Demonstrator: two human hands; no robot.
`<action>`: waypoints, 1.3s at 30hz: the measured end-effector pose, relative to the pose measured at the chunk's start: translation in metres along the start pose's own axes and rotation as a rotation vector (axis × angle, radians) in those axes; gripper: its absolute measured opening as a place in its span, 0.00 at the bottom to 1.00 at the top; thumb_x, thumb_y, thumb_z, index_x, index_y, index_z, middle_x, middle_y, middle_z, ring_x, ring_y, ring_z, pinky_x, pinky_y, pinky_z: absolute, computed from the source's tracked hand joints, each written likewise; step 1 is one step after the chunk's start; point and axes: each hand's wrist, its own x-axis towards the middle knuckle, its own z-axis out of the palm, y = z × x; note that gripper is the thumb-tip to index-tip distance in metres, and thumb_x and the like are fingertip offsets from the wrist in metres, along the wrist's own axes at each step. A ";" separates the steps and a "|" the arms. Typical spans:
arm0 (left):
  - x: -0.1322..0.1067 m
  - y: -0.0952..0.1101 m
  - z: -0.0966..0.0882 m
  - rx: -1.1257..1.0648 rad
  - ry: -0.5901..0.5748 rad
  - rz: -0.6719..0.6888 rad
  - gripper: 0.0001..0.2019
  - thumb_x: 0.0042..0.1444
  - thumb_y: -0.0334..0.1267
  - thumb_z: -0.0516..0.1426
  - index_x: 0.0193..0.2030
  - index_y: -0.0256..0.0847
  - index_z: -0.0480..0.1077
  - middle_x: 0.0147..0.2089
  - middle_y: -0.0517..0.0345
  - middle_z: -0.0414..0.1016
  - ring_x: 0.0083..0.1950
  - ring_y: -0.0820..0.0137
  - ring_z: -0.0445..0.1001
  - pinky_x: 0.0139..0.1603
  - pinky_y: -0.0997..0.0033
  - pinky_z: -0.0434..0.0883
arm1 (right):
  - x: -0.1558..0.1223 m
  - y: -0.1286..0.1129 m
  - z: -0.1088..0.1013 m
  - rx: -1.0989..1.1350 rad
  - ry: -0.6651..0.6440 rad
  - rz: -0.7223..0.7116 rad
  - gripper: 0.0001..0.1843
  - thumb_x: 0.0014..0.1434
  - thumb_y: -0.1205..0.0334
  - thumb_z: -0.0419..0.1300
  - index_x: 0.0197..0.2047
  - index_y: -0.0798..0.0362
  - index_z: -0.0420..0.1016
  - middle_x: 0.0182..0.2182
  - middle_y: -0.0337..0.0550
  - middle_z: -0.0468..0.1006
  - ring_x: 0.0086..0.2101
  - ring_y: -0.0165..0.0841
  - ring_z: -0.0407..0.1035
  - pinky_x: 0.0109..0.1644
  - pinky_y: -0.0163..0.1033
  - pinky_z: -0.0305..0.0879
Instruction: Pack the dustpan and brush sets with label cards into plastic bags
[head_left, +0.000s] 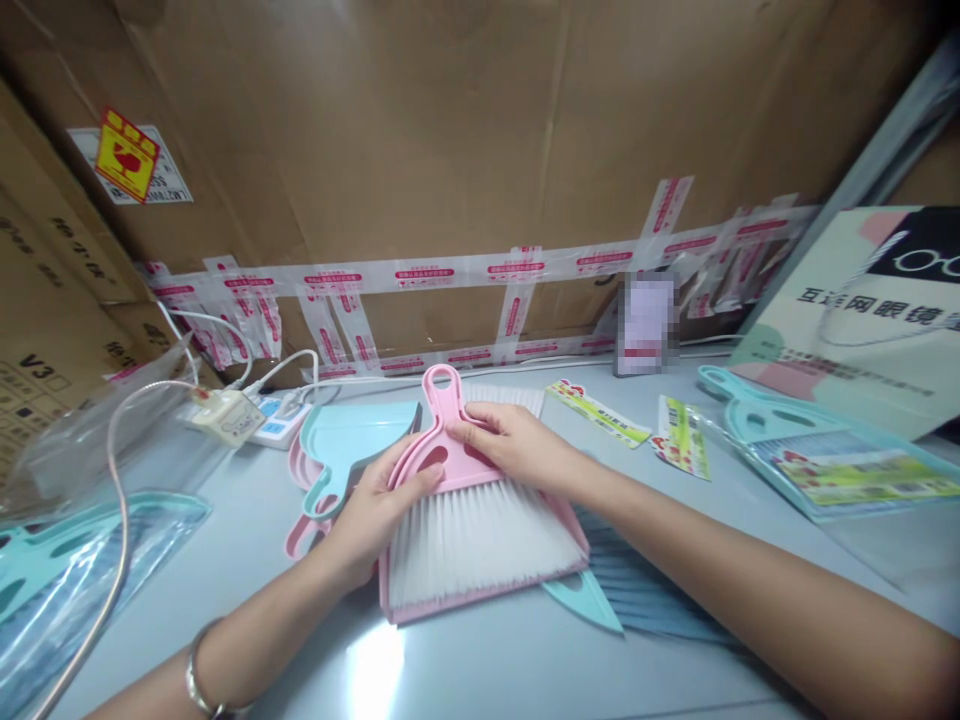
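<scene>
Head view: at centre frame, the left hand point(381, 502) and right hand point(516, 447) are gripping a pink brush point(465, 540) over a pink dustpan point(574, 527), apparently pressing both sides to keep them aligned. A left-edge carton point(82, 245) is showing “V3”; the right-edge box point(862, 340) is displaying “网眼镜”; an upper-left label point(171, 178) is bearing inverted “LM270”.
</scene>
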 end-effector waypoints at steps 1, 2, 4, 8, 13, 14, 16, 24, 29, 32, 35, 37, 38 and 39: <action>0.000 0.000 0.000 0.000 -0.003 -0.003 0.25 0.51 0.40 0.60 0.57 0.44 0.65 0.57 0.53 0.69 0.59 0.59 0.66 0.57 0.64 0.62 | 0.002 -0.002 -0.003 0.024 -0.045 0.029 0.18 0.61 0.51 0.50 0.25 0.54 0.60 0.22 0.34 0.60 0.24 0.26 0.55 0.27 0.32 0.49; 0.000 0.001 0.000 0.002 -0.008 -0.003 0.25 0.51 0.41 0.60 0.57 0.43 0.65 0.57 0.52 0.69 0.59 0.59 0.66 0.57 0.64 0.62 | 0.003 -0.003 -0.006 0.068 -0.099 0.059 0.17 0.61 0.51 0.50 0.27 0.54 0.61 0.22 0.34 0.60 0.24 0.25 0.55 0.27 0.32 0.50; 0.001 0.001 0.001 0.011 -0.009 -0.002 0.25 0.51 0.43 0.60 0.56 0.43 0.66 0.57 0.52 0.69 0.59 0.58 0.65 0.57 0.64 0.62 | 0.007 -0.008 -0.011 0.196 -0.199 0.117 0.13 0.61 0.53 0.51 0.32 0.54 0.64 0.24 0.35 0.62 0.24 0.25 0.57 0.26 0.31 0.52; 0.001 0.003 0.000 0.024 -0.013 0.008 0.25 0.50 0.44 0.61 0.56 0.43 0.66 0.55 0.53 0.71 0.58 0.58 0.66 0.55 0.65 0.64 | 0.015 -0.018 -0.011 0.360 -0.178 0.219 0.12 0.63 0.54 0.49 0.35 0.54 0.63 0.27 0.36 0.65 0.22 0.22 0.59 0.23 0.29 0.54; 0.002 0.003 -0.004 0.060 0.002 0.042 0.25 0.52 0.45 0.59 0.56 0.43 0.66 0.54 0.53 0.72 0.57 0.59 0.68 0.54 0.66 0.65 | 0.020 -0.017 -0.001 0.231 -0.098 0.191 0.17 0.62 0.47 0.47 0.32 0.53 0.61 0.21 0.34 0.64 0.17 0.22 0.57 0.18 0.27 0.50; 0.002 0.003 -0.005 0.074 0.003 0.044 0.24 0.52 0.45 0.59 0.56 0.42 0.66 0.54 0.53 0.72 0.57 0.59 0.67 0.54 0.66 0.65 | 0.020 -0.015 0.001 0.221 -0.086 0.192 0.17 0.62 0.47 0.47 0.32 0.53 0.61 0.20 0.34 0.64 0.16 0.21 0.56 0.17 0.27 0.50; 0.003 0.002 -0.006 0.098 0.013 0.046 0.24 0.52 0.45 0.59 0.56 0.41 0.67 0.55 0.52 0.72 0.58 0.59 0.66 0.55 0.66 0.64 | 0.021 -0.012 0.003 0.219 -0.068 0.213 0.17 0.63 0.47 0.46 0.32 0.52 0.60 0.19 0.33 0.65 0.15 0.21 0.56 0.16 0.27 0.49; 0.002 0.004 -0.007 0.041 0.049 0.004 0.25 0.50 0.46 0.61 0.55 0.43 0.67 0.51 0.53 0.74 0.56 0.60 0.68 0.53 0.67 0.65 | 0.023 -0.017 -0.009 0.460 -0.160 0.223 0.12 0.60 0.53 0.54 0.34 0.54 0.65 0.31 0.39 0.73 0.27 0.24 0.68 0.30 0.29 0.64; 0.003 0.007 -0.015 -0.083 0.188 -0.038 0.27 0.45 0.50 0.63 0.52 0.41 0.70 0.43 0.52 0.78 0.50 0.59 0.73 0.47 0.68 0.68 | 0.016 0.004 -0.075 0.246 0.055 0.166 0.17 0.60 0.47 0.51 0.40 0.54 0.66 0.40 0.47 0.76 0.36 0.30 0.71 0.41 0.36 0.65; 0.003 0.008 -0.018 -0.131 0.213 -0.111 0.28 0.44 0.50 0.64 0.51 0.39 0.70 0.38 0.52 0.79 0.43 0.60 0.76 0.42 0.68 0.70 | 0.001 0.045 -0.117 -0.164 0.149 0.257 0.15 0.57 0.50 0.55 0.36 0.54 0.68 0.35 0.48 0.76 0.34 0.32 0.69 0.39 0.36 0.63; 0.002 0.009 -0.018 -0.150 0.200 -0.154 0.27 0.44 0.50 0.63 0.49 0.37 0.70 0.36 0.52 0.79 0.39 0.61 0.76 0.38 0.69 0.70 | -0.018 0.093 -0.133 -0.554 0.156 0.430 0.19 0.53 0.45 0.56 0.30 0.54 0.68 0.33 0.52 0.76 0.33 0.37 0.68 0.35 0.39 0.60; 0.001 0.009 -0.016 -0.164 0.182 -0.164 0.27 0.44 0.50 0.63 0.49 0.38 0.70 0.36 0.52 0.79 0.38 0.62 0.76 0.37 0.69 0.70 | -0.028 0.118 -0.130 -0.594 0.102 0.519 0.20 0.49 0.43 0.58 0.32 0.53 0.68 0.34 0.53 0.75 0.34 0.39 0.68 0.34 0.40 0.61; 0.001 0.010 -0.015 -0.169 0.178 -0.169 0.27 0.44 0.50 0.63 0.50 0.38 0.70 0.36 0.52 0.79 0.38 0.62 0.76 0.37 0.69 0.70 | -0.030 0.126 -0.127 -0.601 0.092 0.561 0.22 0.46 0.43 0.60 0.32 0.54 0.67 0.35 0.54 0.74 0.34 0.40 0.68 0.34 0.40 0.61; 0.001 0.010 -0.015 -0.173 0.179 -0.176 0.27 0.44 0.50 0.63 0.50 0.38 0.70 0.36 0.53 0.79 0.38 0.62 0.76 0.37 0.69 0.70 | -0.031 0.133 -0.123 -0.603 0.084 0.593 0.23 0.43 0.44 0.62 0.33 0.54 0.66 0.36 0.54 0.74 0.35 0.41 0.68 0.34 0.40 0.61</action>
